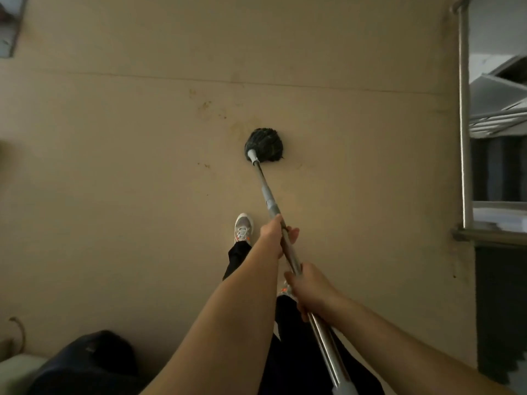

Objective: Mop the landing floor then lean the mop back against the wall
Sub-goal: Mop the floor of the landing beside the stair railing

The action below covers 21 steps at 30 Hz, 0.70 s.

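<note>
A dark string mop head (pixel 264 144) rests on the beige landing floor (pixel 128 166), in the middle of the view. Its metal handle (pixel 268 195) slants down and to the right toward me. My left hand (pixel 275 233) grips the handle higher up the shaft, nearer the head. My right hand (pixel 309 290) grips it lower, closer to my body. Brownish stains (pixel 204 105) mark the floor just left of and beyond the mop head.
A metal stair railing (pixel 464 115) runs along the right edge, with stairs (pixel 502 89) beyond it. My left foot in a grey sneaker (pixel 243 228) stands on the floor left of the handle. A dark bag (pixel 91 363) lies at the bottom left.
</note>
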Each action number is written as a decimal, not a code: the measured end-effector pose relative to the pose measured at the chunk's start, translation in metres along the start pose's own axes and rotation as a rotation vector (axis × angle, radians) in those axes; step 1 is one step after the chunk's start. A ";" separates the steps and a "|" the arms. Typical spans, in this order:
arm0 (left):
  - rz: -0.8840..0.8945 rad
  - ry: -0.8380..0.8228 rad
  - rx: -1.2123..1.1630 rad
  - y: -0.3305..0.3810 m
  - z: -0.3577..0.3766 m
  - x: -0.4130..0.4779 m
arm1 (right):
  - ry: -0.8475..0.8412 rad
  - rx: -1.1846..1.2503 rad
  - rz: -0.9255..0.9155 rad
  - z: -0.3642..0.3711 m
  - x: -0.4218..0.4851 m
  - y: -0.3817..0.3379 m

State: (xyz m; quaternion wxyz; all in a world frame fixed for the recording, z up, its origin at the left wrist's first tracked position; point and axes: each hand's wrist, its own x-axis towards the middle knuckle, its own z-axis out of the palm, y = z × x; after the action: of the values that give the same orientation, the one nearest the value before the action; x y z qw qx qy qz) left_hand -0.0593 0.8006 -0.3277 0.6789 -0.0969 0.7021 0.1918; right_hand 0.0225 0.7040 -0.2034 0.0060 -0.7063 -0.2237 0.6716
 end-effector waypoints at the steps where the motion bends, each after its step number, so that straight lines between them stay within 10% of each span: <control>1: -0.025 -0.025 -0.017 0.004 -0.001 0.012 | 0.038 -0.032 -0.038 0.001 0.003 0.001; 21: 0.322 0.111 0.189 0.442 -0.020 0.195 | -0.114 0.183 -0.101 0.077 0.258 -0.375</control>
State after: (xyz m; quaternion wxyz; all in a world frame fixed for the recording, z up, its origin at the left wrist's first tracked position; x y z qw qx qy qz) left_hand -0.2645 1.2176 -0.4597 0.6059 0.0703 0.7596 0.2255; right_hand -0.1666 1.1024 -0.3396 0.0917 -0.6511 -0.1967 0.7273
